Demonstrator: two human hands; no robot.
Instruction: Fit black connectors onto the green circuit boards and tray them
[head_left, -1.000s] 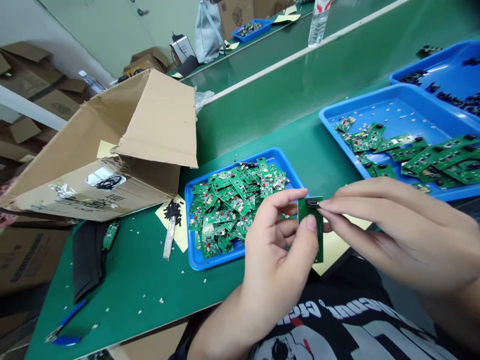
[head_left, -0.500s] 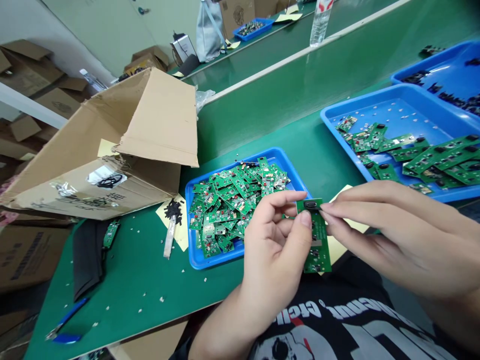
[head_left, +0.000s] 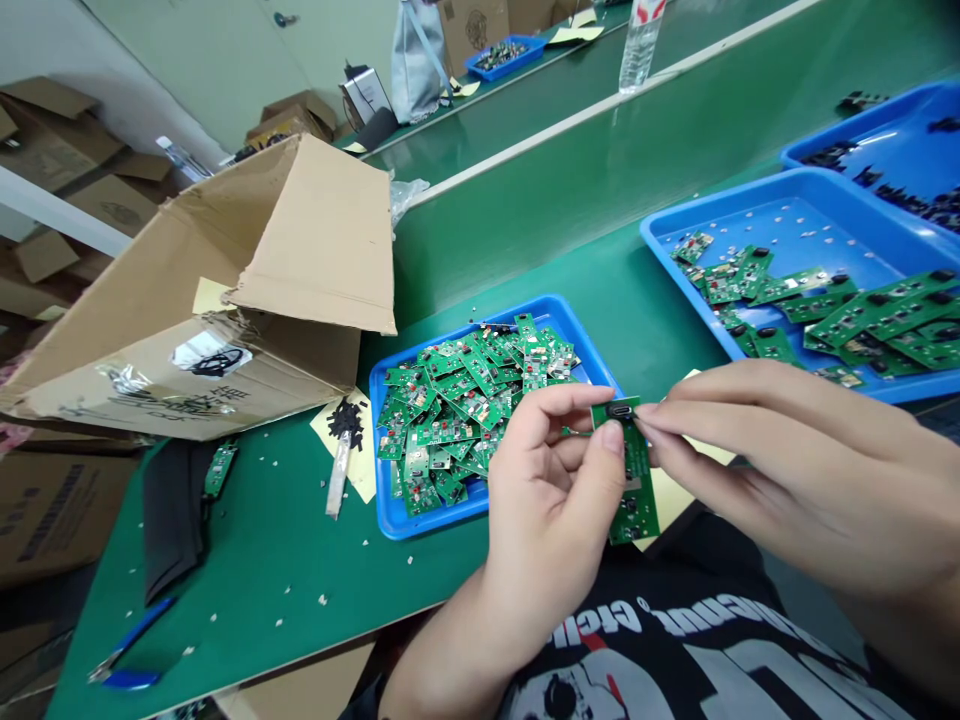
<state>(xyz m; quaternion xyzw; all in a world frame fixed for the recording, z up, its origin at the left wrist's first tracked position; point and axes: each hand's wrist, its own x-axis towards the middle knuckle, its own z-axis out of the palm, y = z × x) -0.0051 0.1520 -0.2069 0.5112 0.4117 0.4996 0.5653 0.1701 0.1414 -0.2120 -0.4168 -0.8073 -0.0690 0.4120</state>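
Observation:
My left hand [head_left: 566, 490] pinches a green circuit board [head_left: 637, 490] upright between thumb and fingers. Near the board's top edge sits a black oval connector [head_left: 619, 410] with a slot in it. My right hand [head_left: 720, 450] is closed in a pinch, its thumb and fingertips right beside that connector at the board's right edge. Whatever lies between those fingertips is mostly hidden. Behind my left hand, a blue tray [head_left: 390, 515] holds a heap of similar boards [head_left: 461, 400].
At right, another blue tray [head_left: 697, 212] holds boards, with a further tray [head_left: 900, 115] of black parts behind. An open carton [head_left: 315, 230] stands left. Black strips [head_left: 346, 418] lie on yellow paper [head_left: 364, 470]. Blue-handled cutters [head_left: 131, 645] and black foam [head_left: 172, 520] lie front left.
The board has tilted slightly in my left hand, its lower end shifting a little left. My right fingertips have moved slightly left, closer to the connector.

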